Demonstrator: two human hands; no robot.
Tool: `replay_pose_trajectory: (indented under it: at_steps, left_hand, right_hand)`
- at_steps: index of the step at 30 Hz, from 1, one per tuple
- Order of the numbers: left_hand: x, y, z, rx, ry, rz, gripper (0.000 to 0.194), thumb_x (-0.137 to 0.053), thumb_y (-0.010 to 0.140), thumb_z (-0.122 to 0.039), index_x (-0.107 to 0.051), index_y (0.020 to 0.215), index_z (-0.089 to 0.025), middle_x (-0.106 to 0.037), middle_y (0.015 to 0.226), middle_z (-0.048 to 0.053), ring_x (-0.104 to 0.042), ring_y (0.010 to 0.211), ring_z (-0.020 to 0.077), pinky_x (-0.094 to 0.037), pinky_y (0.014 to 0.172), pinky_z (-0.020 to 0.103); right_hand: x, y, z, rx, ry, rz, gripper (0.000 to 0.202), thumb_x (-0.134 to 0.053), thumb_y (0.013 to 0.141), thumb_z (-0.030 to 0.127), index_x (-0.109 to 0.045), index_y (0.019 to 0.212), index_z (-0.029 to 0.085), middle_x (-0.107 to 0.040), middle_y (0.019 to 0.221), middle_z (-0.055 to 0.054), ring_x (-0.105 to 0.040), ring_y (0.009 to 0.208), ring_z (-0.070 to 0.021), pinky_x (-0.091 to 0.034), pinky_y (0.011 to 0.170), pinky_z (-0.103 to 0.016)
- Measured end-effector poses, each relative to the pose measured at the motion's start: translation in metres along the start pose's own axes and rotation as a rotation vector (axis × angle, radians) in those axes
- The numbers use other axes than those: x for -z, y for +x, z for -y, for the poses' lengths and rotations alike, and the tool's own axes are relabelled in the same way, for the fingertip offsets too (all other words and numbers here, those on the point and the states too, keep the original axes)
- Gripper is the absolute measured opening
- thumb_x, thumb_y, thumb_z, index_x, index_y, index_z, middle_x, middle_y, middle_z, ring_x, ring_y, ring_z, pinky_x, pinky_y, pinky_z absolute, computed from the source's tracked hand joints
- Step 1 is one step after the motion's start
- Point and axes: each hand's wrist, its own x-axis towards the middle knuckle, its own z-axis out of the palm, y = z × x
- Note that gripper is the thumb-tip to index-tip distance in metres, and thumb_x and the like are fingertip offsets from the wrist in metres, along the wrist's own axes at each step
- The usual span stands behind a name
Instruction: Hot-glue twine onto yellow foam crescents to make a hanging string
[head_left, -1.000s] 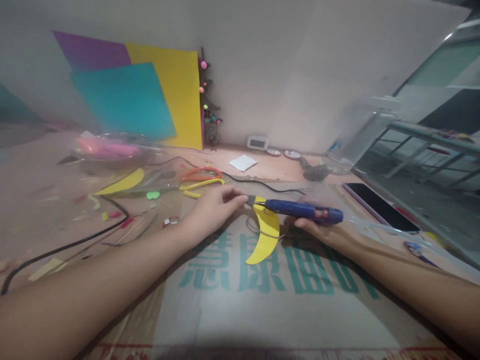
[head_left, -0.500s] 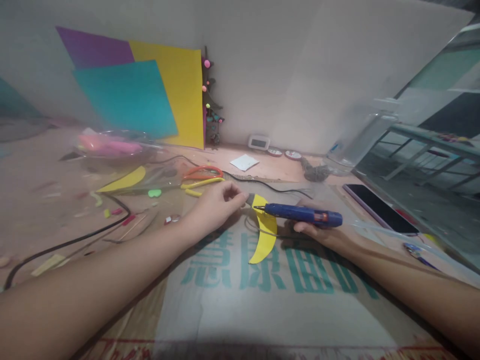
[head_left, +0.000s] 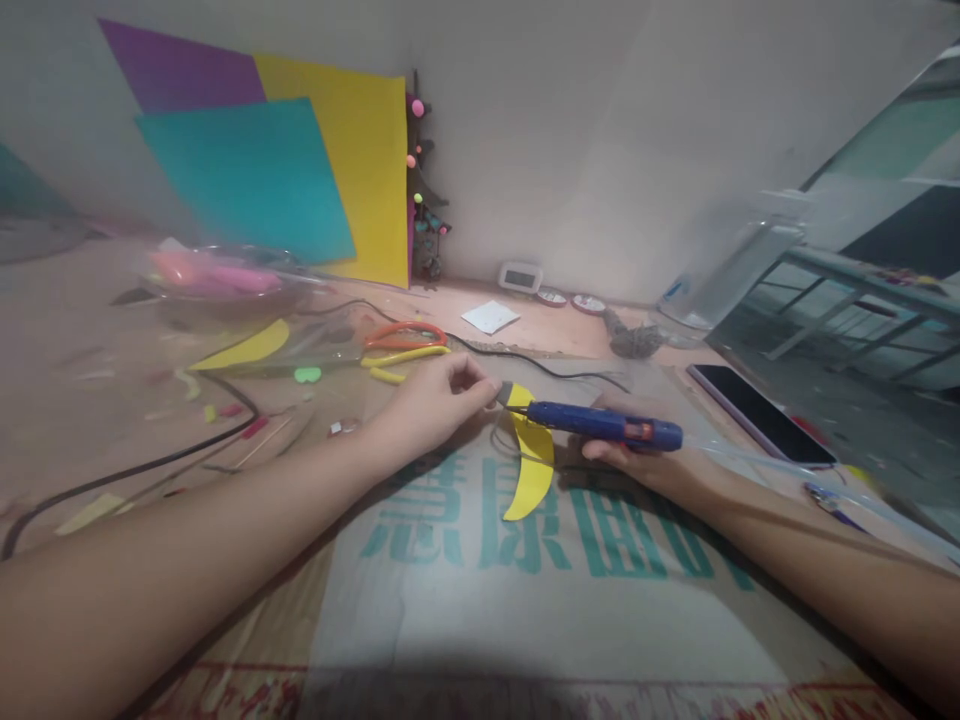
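Note:
My left hand is closed in a pinch at the dark grey tip of a yellow banana-shaped cutout. The cutout hangs down from the fingertips, its curved lower end over the cardboard. From the right, my right hand is wrapped round a blue glue gun, seen from above. The gun's thin nozzle points left and lies at the cutout's upper part, near the grey tip; whether it touches is hard to tell. A clear stick trails from the gun's rear. Most of the right fingers are hidden under the gun.
Printed cardboard lies beneath both hands. Orange-handled scissors, a black cord and a second yellow cutout are at the left. A phone lies right, before a clear bottle. Coloured sheets lean on the wall.
The glue gun's nozzle has shifted slightly left and up, closer to the grey tip. The cutout's lower end has moved a little to the right. The camera view has tilted slightly.

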Motion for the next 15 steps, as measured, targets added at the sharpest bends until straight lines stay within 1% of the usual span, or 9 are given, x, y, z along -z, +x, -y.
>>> replay_pose_trajectory:
  at_steps: [3,6,10,15]
  left_hand:
    - [0.0005,0.0018,0.0026,-0.040,0.040,0.015,0.025,-0.061,0.080,-0.041,-0.055,0.073,-0.018,-0.061,0.061,0.000,-0.052,0.050,0.0108,-0.037,0.048,0.021]
    - [0.0010,0.0030,0.0046,-0.047,0.045,0.015,0.025,-0.060,0.080,-0.041,-0.055,0.073,-0.018,-0.062,0.061,0.000,-0.052,0.050,0.0105,-0.037,0.048,0.021]
    - [0.0018,0.0021,0.0027,-0.053,0.053,0.017,0.025,-0.061,0.080,-0.041,-0.055,0.072,-0.018,-0.062,0.061,0.000,-0.052,0.050,0.0103,-0.036,0.047,0.021]
    - [0.0018,0.0014,0.0000,-0.054,0.044,0.022,0.025,-0.061,0.079,-0.041,-0.055,0.072,-0.018,-0.061,0.060,0.000,-0.051,0.049,0.0104,-0.036,0.046,0.021]
  right_hand:
    - [0.0006,0.0011,0.0009,0.033,-0.036,-0.009,0.032,-0.066,0.080,0.049,-0.058,0.070,0.020,-0.060,0.065,-0.004,-0.056,0.061,-0.0179,-0.043,0.054,-0.029]
    - [0.0019,0.0012,0.0047,0.048,-0.053,-0.011,0.031,-0.066,0.081,0.047,-0.059,0.070,0.020,-0.061,0.065,-0.005,-0.057,0.061,-0.0177,-0.043,0.054,-0.029]
    - [0.0032,0.0005,0.0091,0.007,-0.066,-0.003,0.029,-0.066,0.080,0.046,-0.062,0.071,0.019,-0.062,0.067,-0.005,-0.057,0.062,-0.0176,-0.042,0.054,-0.028]
    - [0.0025,-0.0011,0.0066,-0.016,-0.036,0.013,0.030,-0.067,0.079,0.048,-0.063,0.071,0.019,-0.062,0.066,-0.005,-0.058,0.062,-0.0188,-0.044,0.056,-0.030]
